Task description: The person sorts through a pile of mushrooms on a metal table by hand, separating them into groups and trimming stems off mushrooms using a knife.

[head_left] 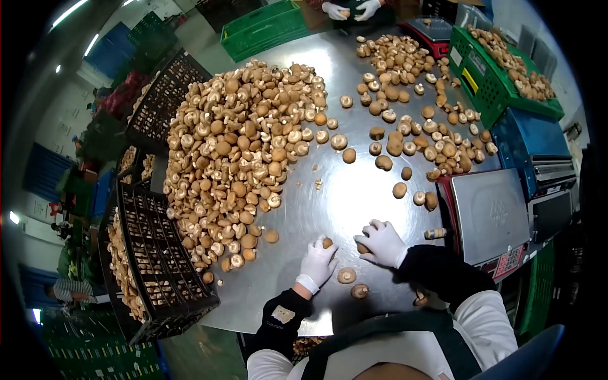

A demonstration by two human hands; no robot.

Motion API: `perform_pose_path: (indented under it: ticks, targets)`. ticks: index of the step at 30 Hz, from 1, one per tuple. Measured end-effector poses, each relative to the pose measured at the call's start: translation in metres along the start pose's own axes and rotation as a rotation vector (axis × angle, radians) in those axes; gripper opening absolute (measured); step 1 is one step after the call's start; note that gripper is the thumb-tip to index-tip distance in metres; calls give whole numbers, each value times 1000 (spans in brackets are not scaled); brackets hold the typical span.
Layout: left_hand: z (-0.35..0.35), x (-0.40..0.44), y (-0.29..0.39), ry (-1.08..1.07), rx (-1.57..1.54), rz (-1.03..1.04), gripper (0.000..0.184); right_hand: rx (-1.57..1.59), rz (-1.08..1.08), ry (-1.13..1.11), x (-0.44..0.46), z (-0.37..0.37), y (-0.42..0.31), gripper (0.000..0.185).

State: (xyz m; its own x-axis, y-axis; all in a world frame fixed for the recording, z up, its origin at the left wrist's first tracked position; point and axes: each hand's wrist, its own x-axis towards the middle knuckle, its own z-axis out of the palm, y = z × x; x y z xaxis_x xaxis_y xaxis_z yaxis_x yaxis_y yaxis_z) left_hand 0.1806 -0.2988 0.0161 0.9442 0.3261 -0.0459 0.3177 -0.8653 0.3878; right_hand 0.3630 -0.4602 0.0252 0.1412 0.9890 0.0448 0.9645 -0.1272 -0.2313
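Observation:
My left hand (318,261), in a white glove, is closed around a brown mushroom (327,243) whose cap shows at the fingertips. Just to its right, my gloved right hand (382,244) is also closed on a mushroom (362,248), mostly covered by the fingers. Both hands are low over the metal table (304,218). Close below them lie a mushroom (346,275) and another mushroom (360,291). A big mushroom heap (240,145) spreads up and to the left of my left hand.
Black crates (166,253) of mushrooms line the left side. At right are a scale (489,215), a blue machine (532,149) and a green crate (494,79) with mushrooms. Looser mushrooms (446,149) lie at upper right. Across the table, another person's gloved hands (367,9) hold a mushroom.

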Motion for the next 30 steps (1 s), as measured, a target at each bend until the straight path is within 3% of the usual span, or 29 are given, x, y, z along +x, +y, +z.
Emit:
perform_pose_path:
  ticks: [2,4,7,9,11,15,17,18,23,27,28,30]
  targets:
    - [6,-9,-3,23,-57,-10,36,15,31,86,-11,3,2,43]
    - [10,-16,-2,181,-373,57,30,50,22,75,-25,1,6,43]
    - [-19,-29,40,-118,-502,28,36,122,27,55,-38,-11,7,41]
    - [-8,-35,49,-162,-508,86,40,506,271,106,-42,-23,3,40]
    - [1,-41,56,-92,-364,301,46,739,242,-98,-54,-40,6,45]
    - [22,-48,60,-186,-161,411,60,846,-52,-750,-105,-41,0,48]
    - [18,-41,64,-129,-106,497,61,978,16,-866,-134,-24,-12,48]
    - [15,-38,67,-151,-90,474,60,1062,167,-1020,-140,-22,-15,50]
    - [12,-33,66,-327,-79,346,54,882,280,-856,-146,-51,-18,54]
    - [3,-39,68,-363,-137,301,45,816,384,-484,-174,-71,-21,55]
    - [4,-41,69,-347,-270,240,45,813,399,-462,-176,-81,-22,55]
    - [8,-42,70,-245,-583,185,42,505,559,-625,-181,-105,-26,53]
